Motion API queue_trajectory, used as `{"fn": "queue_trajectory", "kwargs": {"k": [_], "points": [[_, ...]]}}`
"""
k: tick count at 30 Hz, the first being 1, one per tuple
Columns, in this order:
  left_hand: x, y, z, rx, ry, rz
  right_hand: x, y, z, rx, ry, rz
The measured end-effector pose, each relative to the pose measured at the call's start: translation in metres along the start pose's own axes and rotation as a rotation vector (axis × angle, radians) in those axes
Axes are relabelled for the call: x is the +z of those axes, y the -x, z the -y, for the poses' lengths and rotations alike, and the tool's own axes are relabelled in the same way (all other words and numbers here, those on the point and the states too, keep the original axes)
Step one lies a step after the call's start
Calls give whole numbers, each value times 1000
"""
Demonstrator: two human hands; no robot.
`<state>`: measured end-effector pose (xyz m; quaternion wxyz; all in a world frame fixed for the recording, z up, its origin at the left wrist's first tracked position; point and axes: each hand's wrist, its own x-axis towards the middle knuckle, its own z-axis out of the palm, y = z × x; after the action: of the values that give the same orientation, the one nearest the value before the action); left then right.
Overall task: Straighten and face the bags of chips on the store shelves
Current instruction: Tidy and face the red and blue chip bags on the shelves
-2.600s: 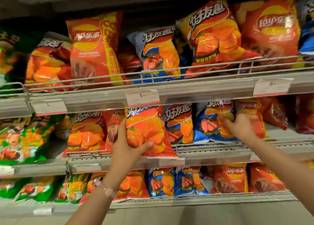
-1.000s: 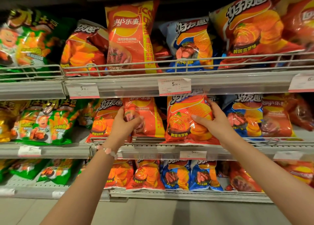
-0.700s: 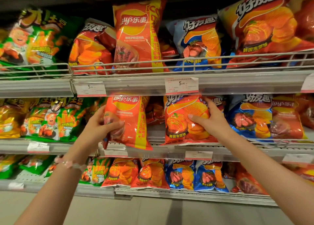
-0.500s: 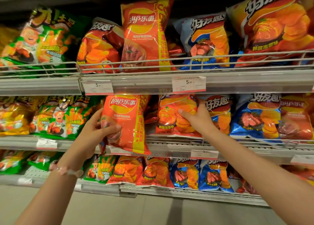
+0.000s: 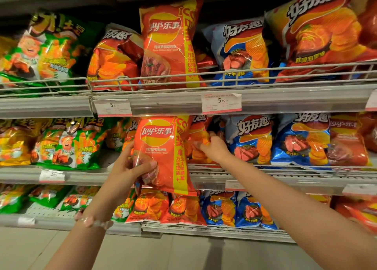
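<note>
My left hand [image 5: 130, 167] grips a red Lay's bag [image 5: 163, 155] by its lower left side and holds it upright in front of the middle shelf [image 5: 265, 178], out past the shelf's edge. My right hand [image 5: 212, 147] reaches behind that bag and holds an orange ridged-chip bag [image 5: 195, 139] standing on the middle shelf; the Lay's bag hides much of it. Blue ridged-chip bags [image 5: 251, 141] stand just right of my right hand.
Green bags [image 5: 67, 145] fill the middle shelf's left. The top shelf [image 5: 163, 102] holds another red Lay's bag [image 5: 169, 43], blue [image 5: 242, 49] and orange bags behind a wire rail. Price tags [image 5: 221, 103] hang on its edge. The bottom shelf [image 5: 204, 227] carries orange and blue bags.
My left hand has pulled the red Lay's bag off the shelf and moved it right. My right hand has slid the orange bag left, now behind the Lay's bag. The view has shifted left.
</note>
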<state>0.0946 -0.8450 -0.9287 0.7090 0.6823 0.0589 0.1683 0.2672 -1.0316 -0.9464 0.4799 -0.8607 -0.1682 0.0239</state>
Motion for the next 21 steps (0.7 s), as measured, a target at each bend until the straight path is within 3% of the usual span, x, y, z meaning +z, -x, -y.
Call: {"fn": "queue_trajectory", "kwargs": {"k": [4, 7, 9, 13, 21], "points": [[26, -3, 8, 29, -29, 12, -17, 12, 7, -6, -80, 67], [48, -3, 12, 52, -17, 20, -35, 35, 15, -12, -363, 19], [65, -1, 15, 48, -15, 47, -47, 56, 17, -13, -538, 112], [102, 5, 17, 27, -37, 173, -73, 85, 9, -13, -559, 229], [191, 13, 9, -27, -106, 276, -150, 104, -29, 65, -563, 76]]}}
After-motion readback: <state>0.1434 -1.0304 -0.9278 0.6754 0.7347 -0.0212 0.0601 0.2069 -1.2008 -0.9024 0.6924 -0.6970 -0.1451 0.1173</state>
